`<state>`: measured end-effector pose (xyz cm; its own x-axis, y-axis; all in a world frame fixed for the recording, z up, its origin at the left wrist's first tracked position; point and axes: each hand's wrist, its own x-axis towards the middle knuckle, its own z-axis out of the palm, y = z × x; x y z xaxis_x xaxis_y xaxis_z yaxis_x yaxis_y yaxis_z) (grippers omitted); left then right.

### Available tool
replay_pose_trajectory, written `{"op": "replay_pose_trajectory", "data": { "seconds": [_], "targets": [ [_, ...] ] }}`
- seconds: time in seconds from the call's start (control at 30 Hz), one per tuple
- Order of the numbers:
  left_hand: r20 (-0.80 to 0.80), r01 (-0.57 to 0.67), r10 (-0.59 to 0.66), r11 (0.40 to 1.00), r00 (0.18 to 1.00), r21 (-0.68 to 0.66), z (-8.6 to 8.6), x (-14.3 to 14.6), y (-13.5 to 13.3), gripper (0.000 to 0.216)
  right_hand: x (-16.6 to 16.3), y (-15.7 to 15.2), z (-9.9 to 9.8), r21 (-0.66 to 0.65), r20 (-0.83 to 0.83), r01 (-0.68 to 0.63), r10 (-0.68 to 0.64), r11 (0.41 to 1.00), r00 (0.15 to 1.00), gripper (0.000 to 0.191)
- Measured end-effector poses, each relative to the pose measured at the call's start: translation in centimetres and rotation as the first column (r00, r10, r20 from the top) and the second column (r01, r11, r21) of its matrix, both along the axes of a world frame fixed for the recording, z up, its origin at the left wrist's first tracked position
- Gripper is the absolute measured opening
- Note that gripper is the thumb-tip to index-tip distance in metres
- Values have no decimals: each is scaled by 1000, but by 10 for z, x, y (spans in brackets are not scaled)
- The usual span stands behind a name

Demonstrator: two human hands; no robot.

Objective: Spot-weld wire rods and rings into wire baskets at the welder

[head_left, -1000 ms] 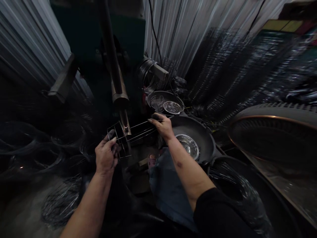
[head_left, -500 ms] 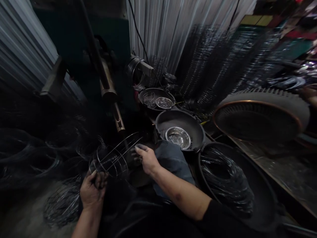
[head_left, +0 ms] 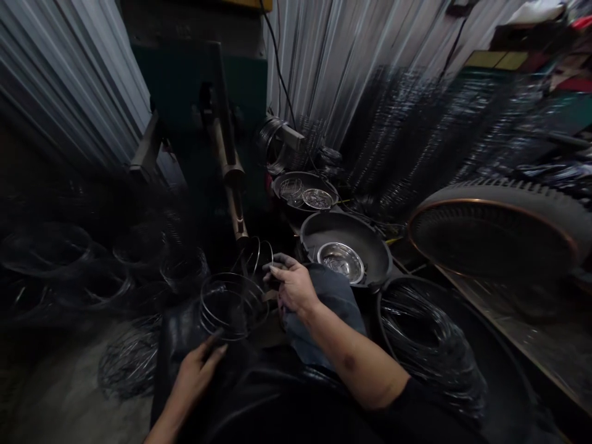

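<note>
Your right hand [head_left: 291,287] is clamped on the far rim of the round silver wire-ring cage [head_left: 231,303], which sits low beneath the brass-coloured machine rod [head_left: 235,209]. Your left hand [head_left: 197,370] lies loose, fingertips touching the near ring. You look mid-reposition, and that calls for a firmer left grip.

Big dark pan [head_left: 324,231] in front of me, steel bowl [head_left: 341,260] lying in it | smaller pan [head_left: 305,175] just behind it | black wire coil [head_left: 430,345] near its right side | green machine [head_left: 185,92] well to its left | corrugated wall [head_left: 351,68] beyond it.
</note>
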<state>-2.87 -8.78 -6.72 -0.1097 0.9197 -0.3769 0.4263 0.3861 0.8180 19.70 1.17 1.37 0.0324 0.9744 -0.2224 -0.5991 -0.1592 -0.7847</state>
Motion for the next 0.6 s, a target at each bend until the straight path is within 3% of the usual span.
{"op": "replay_pose_trajectory", "data": {
  "seconds": [0.07, 0.1, 0.13, 0.27, 0.33, 0.43, 0.5, 0.6],
  "targets": [
    [-34, 241, -241, 970, 970, 8, 6, -8, 5, 40, 3, -10, -2, -26, 83, -110, 112, 994, 990, 32],
    [-53, 292, -291, 956, 955, 26, 10, -11, 8, 38, 6, -14, -2, -44, 137, -170, 174, 985, 975, 31],
    [-80, 292, -287, 955, 955, 61, 14, -14, 11, 39, 9, -19, -2, -62, 199, -226, 234, 972, 952, 30],
    [-146, 95, -57, 959, 988, 266, 32, -19, 28, 53, 25, -34, 3, -102, 384, -348, 360, 932, 851, 27],
    [-135, 89, -43, 931, 990, 355, 38, -17, 39, 62, 33, -41, 8, -93, 439, -378, 379, 921, 815, 26],
    [-84, 187, -167, 874, 982, 448, 42, -11, 57, 74, 44, -47, 15, -68, 495, -445, 417, 893, 762, 25],
    [27, 257, -292, 876, 956, 408, 45, -5, 68, 76, 49, -48, 18, -59, 498, -465, 429, 883, 753, 25],
    [169, 353, -420, 879, 892, 321, 50, 1, 75, 61, 57, -44, 18, -39, 467, -389, 361, 920, 807, 24]
  ]
}}
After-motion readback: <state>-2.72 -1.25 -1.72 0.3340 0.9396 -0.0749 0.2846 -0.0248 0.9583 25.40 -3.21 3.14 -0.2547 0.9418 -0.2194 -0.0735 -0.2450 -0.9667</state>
